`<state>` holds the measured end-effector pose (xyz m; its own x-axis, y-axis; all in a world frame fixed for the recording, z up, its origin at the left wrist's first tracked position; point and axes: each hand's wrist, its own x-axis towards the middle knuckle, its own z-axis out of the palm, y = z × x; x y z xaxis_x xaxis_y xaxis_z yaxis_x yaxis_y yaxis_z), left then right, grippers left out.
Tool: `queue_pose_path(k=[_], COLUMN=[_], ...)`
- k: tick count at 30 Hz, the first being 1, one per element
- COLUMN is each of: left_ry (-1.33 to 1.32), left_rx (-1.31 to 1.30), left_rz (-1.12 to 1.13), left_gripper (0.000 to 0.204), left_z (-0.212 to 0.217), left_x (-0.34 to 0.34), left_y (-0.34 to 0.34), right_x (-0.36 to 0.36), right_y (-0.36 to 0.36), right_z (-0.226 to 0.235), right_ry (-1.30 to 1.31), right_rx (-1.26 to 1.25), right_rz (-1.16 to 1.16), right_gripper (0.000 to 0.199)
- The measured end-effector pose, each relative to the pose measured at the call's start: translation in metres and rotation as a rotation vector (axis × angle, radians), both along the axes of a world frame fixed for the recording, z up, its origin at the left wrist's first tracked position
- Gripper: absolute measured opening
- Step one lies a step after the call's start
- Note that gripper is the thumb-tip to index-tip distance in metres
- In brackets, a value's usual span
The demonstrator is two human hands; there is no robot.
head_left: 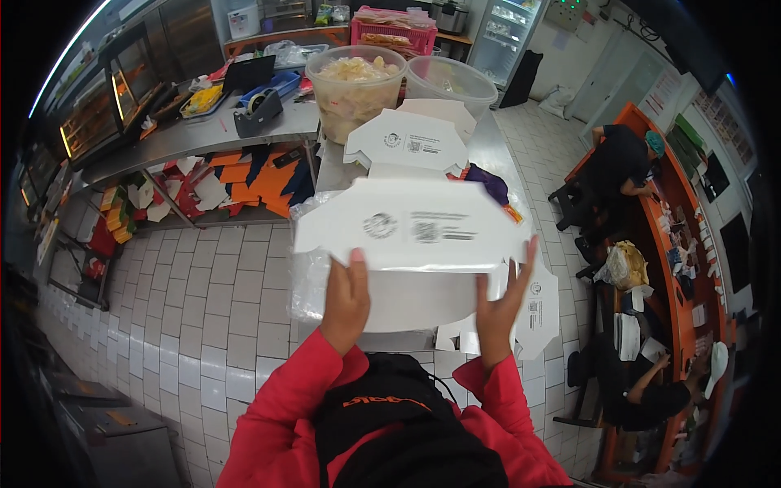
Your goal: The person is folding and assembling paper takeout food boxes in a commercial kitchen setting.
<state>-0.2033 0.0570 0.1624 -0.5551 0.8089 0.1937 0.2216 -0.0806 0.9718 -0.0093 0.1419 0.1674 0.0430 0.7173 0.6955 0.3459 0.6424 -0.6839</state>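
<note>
A white cardboard food box [407,226], part folded with its printed lid panel raised, is between my two hands over the metal table. My left hand [348,297] grips its near left side, thumb up along the front. On the near right side, my right hand [504,309] holds it with thumb and fingers on either side of the wall. The panel is slightly blurred. Beyond it lies another white box blank [407,144] with similar print. A further white blank [537,309] sticks out at the table's right, beside my right hand.
Two large clear tubs stand at the table's far end, one [355,89] filled with wrapped food, the other [451,81] behind right. A tape dispenser [259,115] sits on the left counter. One person [618,167] and another [651,390] are at the orange counter [663,268].
</note>
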Motion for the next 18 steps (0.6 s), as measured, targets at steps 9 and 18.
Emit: queue_pose_path(k=[9,18], left_ry=[0.914,1.284], left_rx=[0.132,0.138], left_rz=[-0.340,-0.483], left_gripper=[0.050,0.015], left_z=[-0.045,-0.067], left_x=[-0.064,-0.073], left_y=[0.130,0.095], right_x=[0.151,0.061], right_y=[0.080,0.096], right_z=[-0.158,-0.042], right_ry=[0.638,0.480], right_rx=[-0.335,-0.600], right_rz=[0.092,0.493], right_gripper=[0.038,0.032])
